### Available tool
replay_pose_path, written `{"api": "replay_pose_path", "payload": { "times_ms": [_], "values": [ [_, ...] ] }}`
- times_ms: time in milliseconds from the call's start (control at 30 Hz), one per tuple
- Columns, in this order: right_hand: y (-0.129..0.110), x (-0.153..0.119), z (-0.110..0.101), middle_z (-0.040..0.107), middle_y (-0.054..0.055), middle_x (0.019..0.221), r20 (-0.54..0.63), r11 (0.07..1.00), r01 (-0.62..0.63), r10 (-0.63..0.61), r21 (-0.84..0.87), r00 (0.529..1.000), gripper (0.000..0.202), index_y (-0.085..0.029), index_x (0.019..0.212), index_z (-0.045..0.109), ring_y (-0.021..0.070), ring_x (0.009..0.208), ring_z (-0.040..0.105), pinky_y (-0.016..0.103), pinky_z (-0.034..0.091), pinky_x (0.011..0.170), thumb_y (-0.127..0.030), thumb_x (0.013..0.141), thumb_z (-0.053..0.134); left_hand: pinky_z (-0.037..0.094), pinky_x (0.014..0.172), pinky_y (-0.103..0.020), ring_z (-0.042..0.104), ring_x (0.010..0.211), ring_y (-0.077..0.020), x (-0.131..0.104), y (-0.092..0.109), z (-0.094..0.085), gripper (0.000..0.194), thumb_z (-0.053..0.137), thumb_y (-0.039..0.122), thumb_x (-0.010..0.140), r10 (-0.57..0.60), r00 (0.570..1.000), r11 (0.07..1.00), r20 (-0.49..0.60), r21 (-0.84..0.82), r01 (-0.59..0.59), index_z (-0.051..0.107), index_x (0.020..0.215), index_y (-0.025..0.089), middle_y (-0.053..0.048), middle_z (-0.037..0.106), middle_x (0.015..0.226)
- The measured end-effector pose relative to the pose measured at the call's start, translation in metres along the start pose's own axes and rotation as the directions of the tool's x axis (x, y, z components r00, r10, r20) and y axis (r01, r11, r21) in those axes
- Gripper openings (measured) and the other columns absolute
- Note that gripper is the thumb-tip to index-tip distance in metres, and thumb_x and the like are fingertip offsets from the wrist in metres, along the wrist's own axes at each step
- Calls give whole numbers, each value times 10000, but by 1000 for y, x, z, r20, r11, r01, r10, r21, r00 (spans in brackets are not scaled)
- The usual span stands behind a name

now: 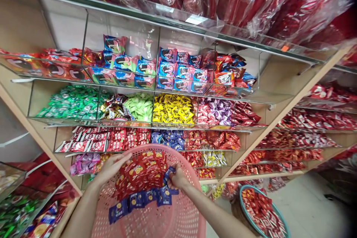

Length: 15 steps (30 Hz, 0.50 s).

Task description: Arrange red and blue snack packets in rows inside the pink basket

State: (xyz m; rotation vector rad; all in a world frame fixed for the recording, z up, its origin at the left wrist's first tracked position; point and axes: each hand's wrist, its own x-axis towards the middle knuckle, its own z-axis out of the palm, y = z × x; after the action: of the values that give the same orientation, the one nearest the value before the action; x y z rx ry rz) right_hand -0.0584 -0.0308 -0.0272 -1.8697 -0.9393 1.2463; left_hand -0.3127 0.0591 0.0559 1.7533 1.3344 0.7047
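A pink perforated plastic basket (147, 221) tilts in front of me against the shelves. Inside it lies a heap of red candy packets (143, 171), with a row of blue candy packets (136, 200) below them. My left hand (115, 164) reaches over the basket's left rim, fingers stretched out beside the red packets; its thumb is hidden. At the heap's right edge, my right hand (177, 179) is closed on a blue candy packet (169, 172). More blue packets lie just under that hand.
Glass-fronted shelves hold sorted sweets: green candies (74, 102), yellow candies (173, 109) and blue packets (169, 139) behind the basket rim. A teal-rimmed basket (281, 217) of red packets stands low at right. Plastic-wrapped red goods (237, 0) fill the top shelf.
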Motion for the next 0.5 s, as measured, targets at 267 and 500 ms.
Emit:
{"api": "replay_pose_path", "payload": {
  "times_ms": [267,500],
  "values": [
    [-15,-3,-19,644,63,708,-97,762,206,-332,-614,938,122,-169,841,547,165,625,620,223,393,537,-257,769,502,394,877,-331,580,911,-244,3,-5,-2,507,514,617,657,-41,998,999,43,-23,42,685,798,161,-46,679,875],
    [-78,32,-72,650,124,855,-315,624,91,-508,-776,802,247,-155,1001,543,201,817,618,251,406,641,-290,842,413,408,900,-345,580,941,-255,10,-13,-1,460,550,597,629,-19,1000,1000,15,-20,19,709,737,179,-50,688,868]
  ]
}}
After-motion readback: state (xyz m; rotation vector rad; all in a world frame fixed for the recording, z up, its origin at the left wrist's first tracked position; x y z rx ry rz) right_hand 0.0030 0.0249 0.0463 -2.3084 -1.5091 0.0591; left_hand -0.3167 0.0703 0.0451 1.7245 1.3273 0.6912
